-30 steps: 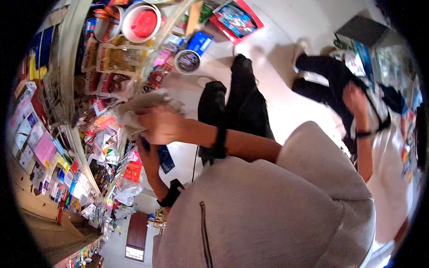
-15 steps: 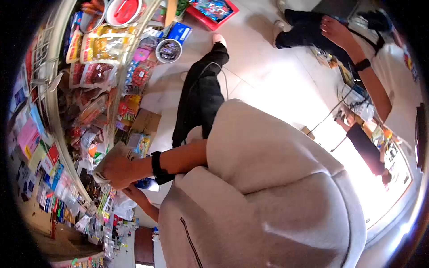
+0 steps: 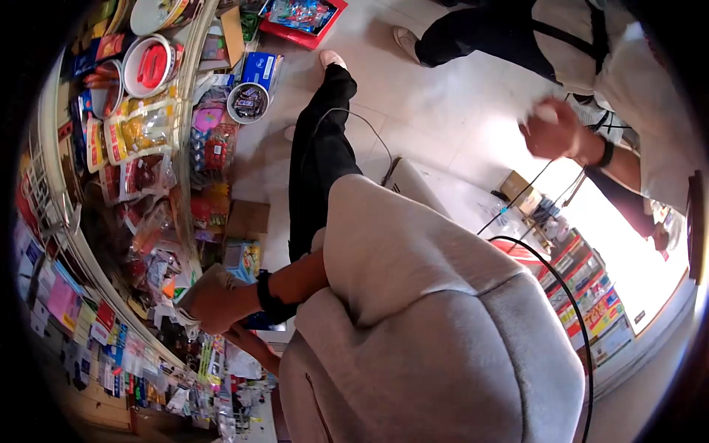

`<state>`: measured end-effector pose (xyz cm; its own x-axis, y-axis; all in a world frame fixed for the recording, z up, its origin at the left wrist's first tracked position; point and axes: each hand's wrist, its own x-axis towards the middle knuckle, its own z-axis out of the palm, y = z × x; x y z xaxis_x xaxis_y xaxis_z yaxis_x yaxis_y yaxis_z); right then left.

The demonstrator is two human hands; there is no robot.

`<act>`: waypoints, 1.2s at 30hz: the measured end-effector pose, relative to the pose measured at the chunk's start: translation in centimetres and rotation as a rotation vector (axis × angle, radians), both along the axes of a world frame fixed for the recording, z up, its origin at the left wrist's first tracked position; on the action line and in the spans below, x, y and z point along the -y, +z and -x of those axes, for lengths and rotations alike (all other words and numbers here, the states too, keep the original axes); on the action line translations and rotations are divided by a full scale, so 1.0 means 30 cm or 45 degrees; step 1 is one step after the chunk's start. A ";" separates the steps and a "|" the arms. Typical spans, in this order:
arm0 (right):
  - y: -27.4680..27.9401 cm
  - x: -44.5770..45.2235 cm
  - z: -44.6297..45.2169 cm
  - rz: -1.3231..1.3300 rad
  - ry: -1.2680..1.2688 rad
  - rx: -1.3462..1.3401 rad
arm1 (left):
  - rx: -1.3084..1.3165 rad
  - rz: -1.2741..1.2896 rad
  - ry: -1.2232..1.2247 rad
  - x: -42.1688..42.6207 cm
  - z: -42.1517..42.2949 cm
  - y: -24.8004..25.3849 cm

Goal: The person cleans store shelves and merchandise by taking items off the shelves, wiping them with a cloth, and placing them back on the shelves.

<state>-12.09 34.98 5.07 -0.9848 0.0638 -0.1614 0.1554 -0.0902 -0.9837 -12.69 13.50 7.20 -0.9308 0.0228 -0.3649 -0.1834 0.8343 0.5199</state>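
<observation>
Grey cloth [image 3: 215, 277], one piece, is beside the stocked shelf [image 3: 50, 140]. Other items, counted: one red tray [image 3: 289, 37] of packets; one blue box [image 3: 260, 69] beside one round tub [image 3: 247, 121] of wrapped pieces. Own hands, two: the right hand [image 3: 218, 303] is closed around the cloth, fingertips hidden; the left hand [image 3: 248, 342] is just below, its opening and contents undeterminable. One co-worker's hand [image 3: 555, 131], blurred, is well apart.

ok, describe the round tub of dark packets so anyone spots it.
Shelving runs down the left. Right of its upper part is a blue box, the tub just below in view. Dark packets distinguish it from the white bucket holding something red.
</observation>
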 end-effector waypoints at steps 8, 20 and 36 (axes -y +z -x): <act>-0.022 0.064 0.008 0.173 -0.298 -0.109 | -0.005 0.047 -0.146 0.029 0.065 0.017; -0.069 0.104 0.045 0.064 -0.453 -0.124 | 0.052 0.037 -0.234 -0.087 0.026 0.037; -0.280 -0.375 -0.162 -0.158 -0.528 0.079 | 0.209 0.250 -0.923 -0.686 0.097 -0.086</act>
<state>-7.23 46.21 -3.32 -0.8606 0.4741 -0.1860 0.1903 -0.0395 -0.9809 -15.59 34.07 4.63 -0.6416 0.5273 -0.5571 0.3826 0.8495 0.3633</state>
